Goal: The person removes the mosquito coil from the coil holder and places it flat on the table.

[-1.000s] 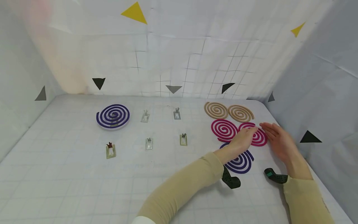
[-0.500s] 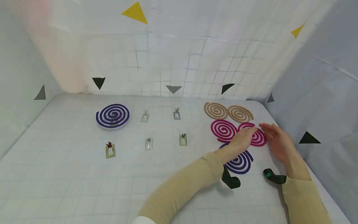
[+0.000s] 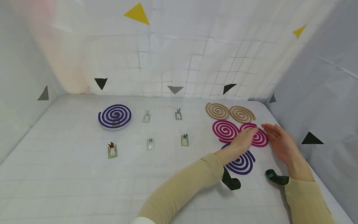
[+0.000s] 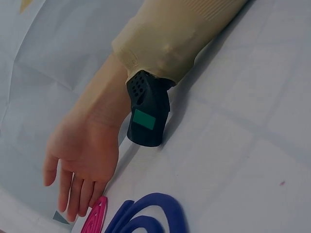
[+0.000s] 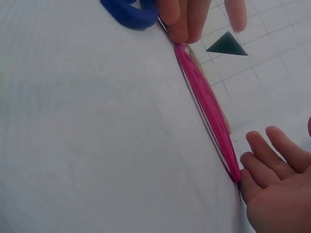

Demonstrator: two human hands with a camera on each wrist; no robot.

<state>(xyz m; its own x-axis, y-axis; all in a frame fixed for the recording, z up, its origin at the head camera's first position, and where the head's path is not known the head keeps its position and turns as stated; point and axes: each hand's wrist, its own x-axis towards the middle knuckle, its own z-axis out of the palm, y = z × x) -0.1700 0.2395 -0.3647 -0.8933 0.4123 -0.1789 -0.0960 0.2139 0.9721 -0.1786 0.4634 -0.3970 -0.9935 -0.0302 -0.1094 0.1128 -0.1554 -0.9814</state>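
Both hands flank a pink mosquito coil [image 3: 260, 137] that lies flat on the white table at the right. My left hand [image 3: 242, 141] reaches over its near-left part, fingers straight; in the right wrist view, its fingertips [image 5: 182, 24] meet one end of the coil. At the opposite edge, my right hand [image 3: 282, 143] has straight fingers with the palm turned inward. Its little finger [image 5: 249, 187] touches the coil's rim in the right wrist view. A second pink coil [image 3: 224, 130] lies just left, and a blue coil [image 3: 243, 165] lies partly under the left forearm.
Two tan coils [image 3: 242, 114] lie behind the pink ones. Far left, another blue coil [image 3: 115, 116] sits raised on a small metal stand. Several more stands, among them a brass one [image 3: 112, 151] and a silver one [image 3: 178, 115], are spread mid-table. A grey side wall [image 3: 332, 115] borders the right.
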